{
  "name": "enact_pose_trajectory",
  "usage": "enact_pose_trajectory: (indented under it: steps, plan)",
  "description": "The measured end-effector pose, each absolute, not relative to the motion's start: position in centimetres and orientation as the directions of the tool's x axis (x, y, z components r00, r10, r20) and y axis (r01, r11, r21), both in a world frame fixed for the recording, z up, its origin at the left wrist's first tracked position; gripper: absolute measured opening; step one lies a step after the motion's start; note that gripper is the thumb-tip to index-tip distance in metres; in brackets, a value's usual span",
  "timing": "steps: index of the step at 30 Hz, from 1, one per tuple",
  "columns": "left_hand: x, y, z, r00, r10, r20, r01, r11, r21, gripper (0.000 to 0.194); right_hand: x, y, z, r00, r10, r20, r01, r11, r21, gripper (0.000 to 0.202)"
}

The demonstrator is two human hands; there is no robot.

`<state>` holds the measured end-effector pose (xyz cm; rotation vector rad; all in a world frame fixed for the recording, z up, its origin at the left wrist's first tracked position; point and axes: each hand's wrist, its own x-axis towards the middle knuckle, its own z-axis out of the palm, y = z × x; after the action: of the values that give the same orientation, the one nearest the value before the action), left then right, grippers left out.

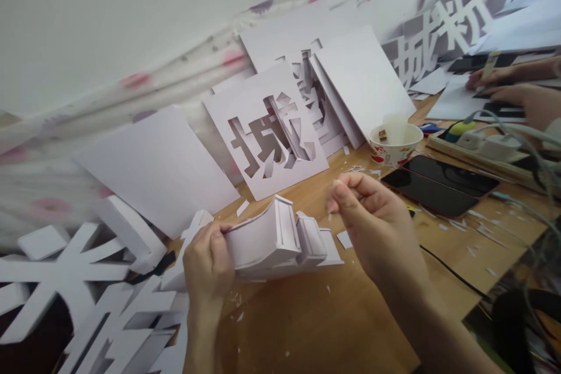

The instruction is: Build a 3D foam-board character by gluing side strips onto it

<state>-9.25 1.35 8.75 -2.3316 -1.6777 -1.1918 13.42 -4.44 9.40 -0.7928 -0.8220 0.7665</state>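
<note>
My left hand (209, 260) grips the left end of a white foam-board letter (267, 239), a built-up character with thick side walls and a curved face. It is held tilted over the wooden table. To the right of the letter, apart from it, my right hand (372, 216) is raised with thumb and forefinger pinched together. Whatever lies in that pinch, if anything, is too small to make out. Behind them leans a white board (263, 128) with a character cut out of it.
Finished white letters (74, 269) crowd the left side. A paper bowl (394, 143), two dark phones (438, 184) and a power strip (491, 146) stand at the right. Another person's hands (504, 82) hold a marker-like tool over white sheets. Scraps litter the table (307, 327).
</note>
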Motion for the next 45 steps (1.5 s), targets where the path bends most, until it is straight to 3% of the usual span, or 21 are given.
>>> enact_pose_trajectory:
  steps: [6,10,13,15,17,23,30,36,39,45]
  plan:
    - [-9.5,1.5,9.0,0.085,0.806,0.586,0.804,-0.403,0.438,0.039,15.2,-4.6,9.4,0.577,0.762,0.294,-0.296,0.53,-0.795,0.019]
    - [-9.9,1.8,8.8,0.069,0.8,0.596,0.79,-0.409,0.457,0.039,16.3,-4.7,9.2,0.593,0.744,0.307,-0.285,0.551,-0.785,0.046]
    - [-10.2,2.0,8.7,0.084,0.801,0.593,0.804,-0.406,0.435,0.039,15.8,-5.2,9.0,0.557,0.736,0.385,-0.1,0.52,-0.848,0.057]
    - [-10.4,2.1,8.6,0.104,0.802,0.588,0.813,-0.409,0.415,0.04,14.6,-5.3,9.0,0.439,0.732,0.521,0.089,0.542,-0.836,0.039]
    - [-10.6,2.3,8.6,0.118,0.799,0.589,0.818,-0.415,0.398,0.04,13.2,-5.1,9.0,0.282,0.74,0.611,0.164,0.591,-0.79,0.008]
    - [-11.8,2.9,8.2,0.164,0.781,0.603,0.833,-0.437,0.339,0.039,11.0,-3.3,9.5,0.153,0.83,0.536,-0.027,0.545,-0.838,0.007]
    - [-11.8,3.0,8.1,0.169,0.785,0.596,0.833,-0.437,0.34,0.04,11.4,-3.0,9.7,0.131,0.795,0.592,0.092,0.585,-0.806,0.014]
    - [-11.3,2.8,8.4,0.12,0.782,0.612,0.825,-0.422,0.377,0.04,11.5,-2.9,9.3,0.163,0.863,0.479,-0.098,0.497,-0.862,0.027]
    - [-11.3,2.8,8.4,0.118,0.79,0.602,0.827,-0.414,0.381,0.039,11.7,-3.2,9.5,0.178,0.838,0.517,-0.104,0.538,-0.837,0.036]
    - [-11.4,2.8,8.6,0.156,0.791,0.592,0.808,-0.447,0.384,0.038,12.3,-2.9,9.9,-0.017,0.839,0.544,-0.017,0.544,-0.839,0.006]
